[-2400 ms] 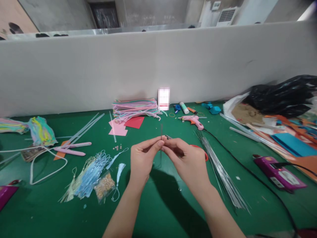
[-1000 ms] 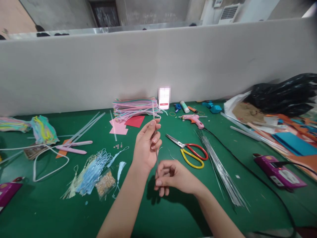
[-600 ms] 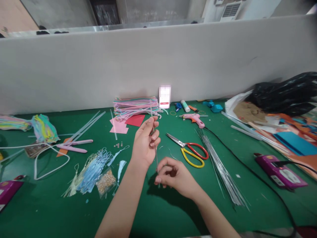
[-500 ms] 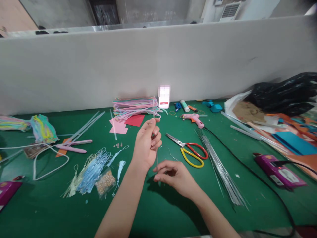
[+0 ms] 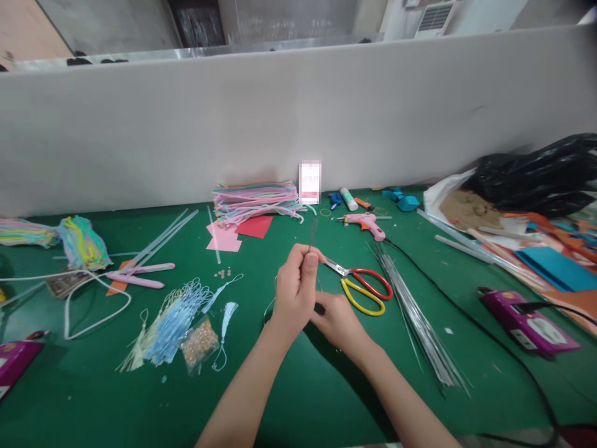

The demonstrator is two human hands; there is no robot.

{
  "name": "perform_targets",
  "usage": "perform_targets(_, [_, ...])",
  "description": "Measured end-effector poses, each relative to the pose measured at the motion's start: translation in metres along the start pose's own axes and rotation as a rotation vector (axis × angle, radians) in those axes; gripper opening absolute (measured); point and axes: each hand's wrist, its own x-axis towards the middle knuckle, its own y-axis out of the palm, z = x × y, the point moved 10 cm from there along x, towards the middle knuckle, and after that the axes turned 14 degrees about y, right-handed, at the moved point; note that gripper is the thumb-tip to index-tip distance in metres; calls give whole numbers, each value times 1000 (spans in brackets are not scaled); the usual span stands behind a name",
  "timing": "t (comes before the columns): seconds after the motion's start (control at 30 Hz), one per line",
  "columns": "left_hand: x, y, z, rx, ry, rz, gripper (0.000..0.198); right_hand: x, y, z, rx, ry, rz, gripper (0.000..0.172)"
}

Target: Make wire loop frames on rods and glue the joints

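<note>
My left hand (image 5: 296,289) is closed in a pinch, thumb up, over the middle of the green table. From its grip thin wires (image 5: 313,235) stick up, nearly upright. My right hand (image 5: 340,320) is closed just below and to the right, its fingertips partly hidden behind the left hand at the lower part of the wires. A thin curved strand shows left of my left wrist. Close by on the right lie scissors (image 5: 365,297) with one red and one yellow handle, their blade tips behind my left hand.
Silver wires (image 5: 422,320) lie right of the scissors, below a pink glue gun (image 5: 366,223) with a black cord. Pipe cleaners (image 5: 256,202) and a phone (image 5: 310,182) are at the wall. Tassels (image 5: 172,326) and a bag of beads (image 5: 199,343) lie left. Purple boxes (image 5: 527,320) sit at both sides.
My left hand has moved right and down, now overlapping the scissors' tips. My right hand has shifted slightly right and up, close against the left. Less wire shows between the hands.
</note>
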Motion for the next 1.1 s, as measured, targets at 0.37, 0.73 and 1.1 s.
perform_targets(0.37, [-8, -3, 13, -17, -7, -8, 34, 3, 5, -8, -29, -2, 8, 13])
perform_targets(0.73, [-2, 1, 3, -9, 38, -39, 35, 3, 6, -11, -53, -19, -29, 15])
perform_targets(1.1, [5, -1, -15, 121, 124, -35, 26, 3, 6, -9, -79, -43, -31, 16])
